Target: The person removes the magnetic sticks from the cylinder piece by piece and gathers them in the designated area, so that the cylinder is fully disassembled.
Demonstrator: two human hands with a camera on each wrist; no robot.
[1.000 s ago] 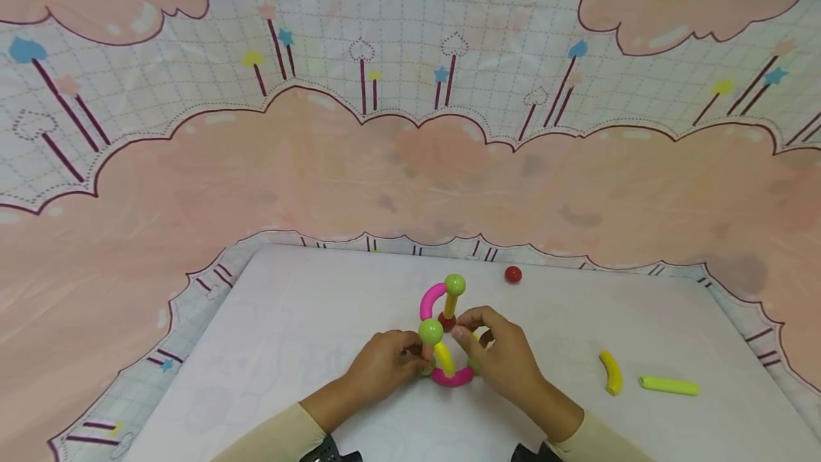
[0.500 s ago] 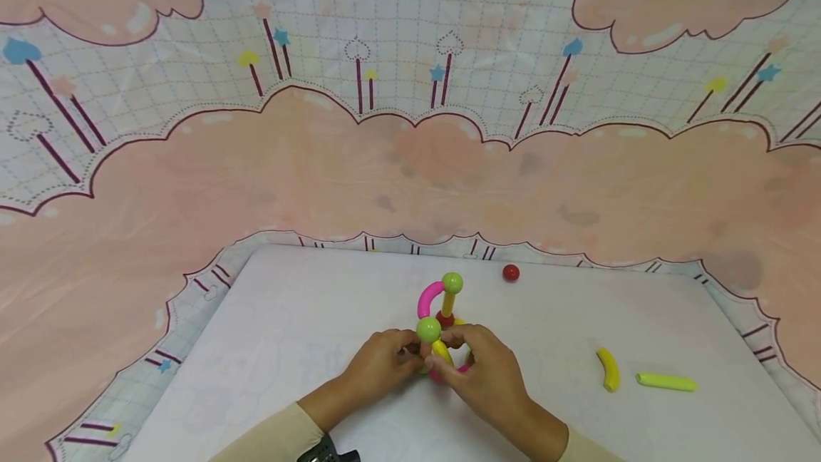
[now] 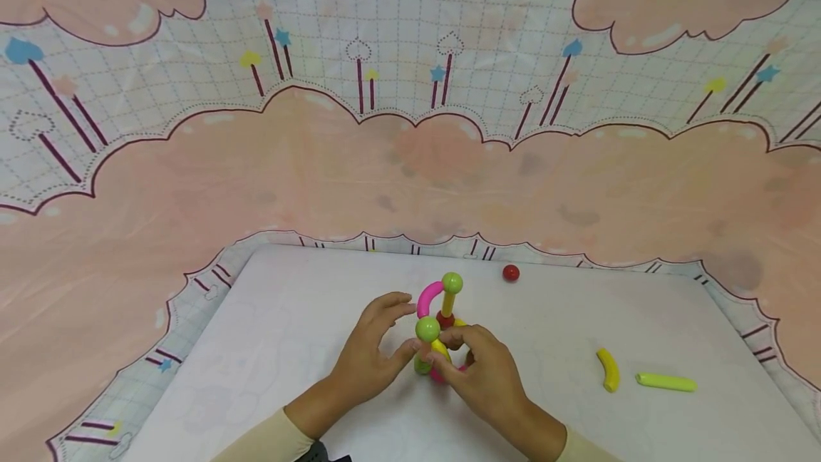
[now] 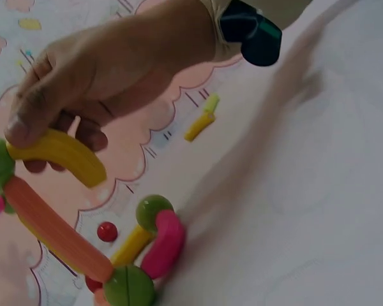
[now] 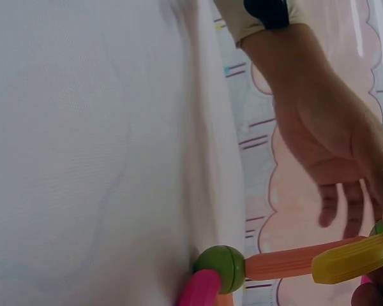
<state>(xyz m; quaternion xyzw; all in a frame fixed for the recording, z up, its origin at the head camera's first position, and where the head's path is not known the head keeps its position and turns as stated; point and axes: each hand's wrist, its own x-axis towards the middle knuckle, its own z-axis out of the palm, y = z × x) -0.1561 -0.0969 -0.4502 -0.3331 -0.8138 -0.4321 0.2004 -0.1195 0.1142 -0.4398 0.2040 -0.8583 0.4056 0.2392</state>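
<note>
A frame of magnetic sticks and balls stands on the white table [image 3: 308, 305]. Its near green ball [image 3: 427, 329] sits above an orange stick [image 4: 60, 229] and a lower green ball [image 3: 422, 363]. My right hand [image 3: 490, 373] pinches a yellow curved stick [image 4: 67, 153], whose end meets the near green ball. Fingers spread, my left hand [image 3: 368, 351] is at the frame's left side; its thumb is close to the orange stick, contact unclear. Behind are a pink curved stick [image 3: 428, 299], another green ball [image 3: 452, 283], a yellow straight stick [image 3: 448, 304] and a red ball [image 3: 445, 319].
A loose red ball [image 3: 510, 273] lies near the table's far edge. Right of the hands lie a loose yellow curved stick [image 3: 608, 370] and a lime-green straight stick [image 3: 666, 382]. A patterned cloth [image 3: 321, 177] hangs behind the table.
The right hand has moved left from the frame's right side to the yellow curved stick. Lately the left hand has loosened its grip, its fingers spreading up and away from the frame.
</note>
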